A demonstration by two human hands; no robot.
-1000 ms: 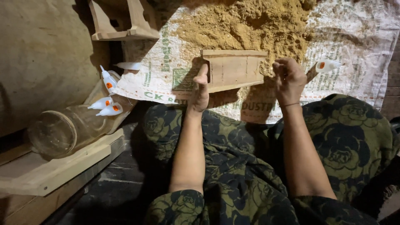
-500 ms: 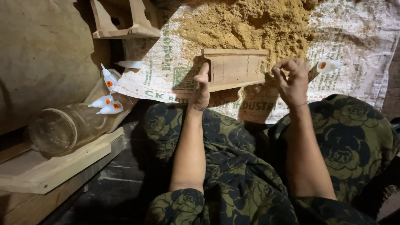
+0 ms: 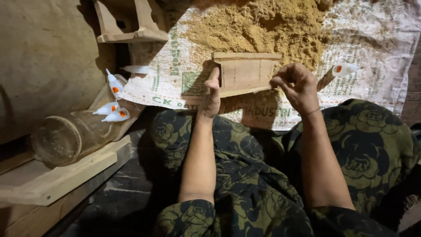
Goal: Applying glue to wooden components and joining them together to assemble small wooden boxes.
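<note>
A small wooden box-like piece (image 3: 245, 72) is held up over a woven printed sack (image 3: 372, 52). My left hand (image 3: 211, 94) grips its left end. My right hand (image 3: 297, 85) is at its right end, fingers curled and pinched near the lower right corner; whether it grips the wood I cannot tell. A heap of sawdust (image 3: 263, 26) lies on the sack just behind the piece. A small white glue bottle with an orange label (image 3: 344, 69) lies on the sack to the right of my right hand.
Three more white glue bottles (image 3: 113, 107) lie at the sack's left edge beside a clear jar on its side (image 3: 66, 138). A wooden plank (image 3: 66, 175) sits below the jar. Another wooden frame piece (image 3: 127, 26) stands at top left. My lap wears dark floral cloth (image 3: 245, 175).
My right hand has shifted from the piece's right side a little down and toward me, and its fingers have curled into a pinch. My left hand and the wooden piece stay almost still.
</note>
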